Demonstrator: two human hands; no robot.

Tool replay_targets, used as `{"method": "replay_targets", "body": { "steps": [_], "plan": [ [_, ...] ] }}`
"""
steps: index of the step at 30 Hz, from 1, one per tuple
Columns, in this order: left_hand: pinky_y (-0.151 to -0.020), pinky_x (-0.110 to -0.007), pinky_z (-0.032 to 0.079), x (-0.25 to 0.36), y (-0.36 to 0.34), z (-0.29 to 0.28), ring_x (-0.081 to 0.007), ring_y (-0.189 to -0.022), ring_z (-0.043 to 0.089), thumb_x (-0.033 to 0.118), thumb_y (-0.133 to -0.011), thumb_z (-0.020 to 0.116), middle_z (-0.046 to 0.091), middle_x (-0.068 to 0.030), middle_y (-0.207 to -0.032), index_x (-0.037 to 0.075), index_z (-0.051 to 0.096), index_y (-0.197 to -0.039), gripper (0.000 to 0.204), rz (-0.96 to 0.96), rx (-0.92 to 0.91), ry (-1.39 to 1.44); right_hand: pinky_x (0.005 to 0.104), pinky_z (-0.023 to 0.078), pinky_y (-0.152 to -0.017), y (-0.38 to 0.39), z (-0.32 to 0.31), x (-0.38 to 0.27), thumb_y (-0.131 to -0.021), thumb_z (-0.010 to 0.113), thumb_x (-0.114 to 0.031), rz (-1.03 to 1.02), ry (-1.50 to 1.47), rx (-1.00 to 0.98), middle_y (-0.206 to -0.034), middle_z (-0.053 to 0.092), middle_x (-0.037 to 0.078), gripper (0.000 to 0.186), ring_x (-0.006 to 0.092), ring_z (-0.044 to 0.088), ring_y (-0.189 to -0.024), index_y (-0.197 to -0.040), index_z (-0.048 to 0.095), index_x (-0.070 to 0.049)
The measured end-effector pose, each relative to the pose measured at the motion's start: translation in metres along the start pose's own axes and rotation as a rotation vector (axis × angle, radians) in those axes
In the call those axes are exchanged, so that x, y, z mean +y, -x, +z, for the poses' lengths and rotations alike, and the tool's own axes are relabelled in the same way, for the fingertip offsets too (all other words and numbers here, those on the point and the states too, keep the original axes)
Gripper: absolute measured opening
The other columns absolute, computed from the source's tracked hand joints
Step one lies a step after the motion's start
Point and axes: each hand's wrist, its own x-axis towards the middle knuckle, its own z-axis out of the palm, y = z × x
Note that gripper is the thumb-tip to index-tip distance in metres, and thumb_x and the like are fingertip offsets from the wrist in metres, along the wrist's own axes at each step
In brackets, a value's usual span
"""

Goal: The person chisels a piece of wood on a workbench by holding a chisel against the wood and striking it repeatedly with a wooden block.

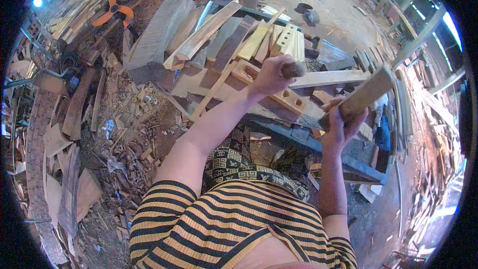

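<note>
My left hand (271, 77) is closed around a round-ended wooden tool handle (294, 69). Whatever lies at the handle's lower end is hidden behind my fist. Under that hand a wooden piece (245, 72) with mortise holes cut into it lies on the bench, and more of its holes show to the right of my wrist. Farther right, my right hand (344, 124) grips a thick, squared wooden mallet (367, 92), raised and tilted up to the right. The mallet and the handle are apart.
Behind the holed piece several boards (206, 35) lie side by side, including a pale block with round holes (285, 39). A heavy timber (162, 30) is at the left. An orange-bladed fan (114, 8) stands beyond it. Wood chips and offcuts (144, 104) litter the ground.
</note>
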Motion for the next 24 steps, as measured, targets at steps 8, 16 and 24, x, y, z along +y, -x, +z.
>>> {"method": "replay_targets", "body": {
  "steps": [8, 16, 24],
  "plan": [
    [-0.063, -0.034, 0.048, 0.006, 0.006, -0.005, -0.0263, -0.066, 0.061, 0.004, -0.063, 0.072, 0.06, -0.0124, -0.073, 0.005, 0.06, -0.084, 0.024, 0.058, -0.143, -0.39, 0.0295, 0.046, -0.068, 0.0, 0.008, -0.019, -0.077, 0.059, -0.008, 0.222, 0.127, -0.204, -0.09, 0.057, 0.006, 0.039, 0.0145, 0.054, -0.072, -0.113, 0.047, -0.004],
    [-0.064, -0.037, 0.049, 0.005, 0.009, -0.001, -0.0324, -0.073, 0.063, 0.009, -0.063, 0.072, 0.062, -0.0144, -0.075, 0.007, 0.06, -0.084, 0.024, 0.118, -0.125, -0.448, 0.034, 0.043, -0.089, 0.01, 0.007, -0.007, -0.073, 0.07, -0.01, 0.427, 0.277, -0.424, -0.11, 0.054, 0.011, 0.059, 0.019, 0.052, -0.1, -0.125, 0.042, -0.004],
    [-0.067, -0.04, 0.05, 0.004, 0.01, -0.002, -0.0352, -0.077, 0.063, 0.009, -0.064, 0.07, 0.063, -0.0146, -0.077, 0.008, 0.061, -0.086, 0.024, 0.092, -0.142, -0.459, 0.0317, 0.048, -0.067, 0.013, 0.005, -0.005, -0.077, 0.065, -0.01, 0.023, 0.089, -0.12, -0.092, 0.059, 0.009, 0.04, 0.0173, 0.058, -0.076, -0.113, 0.049, -0.003]
  ]
}}
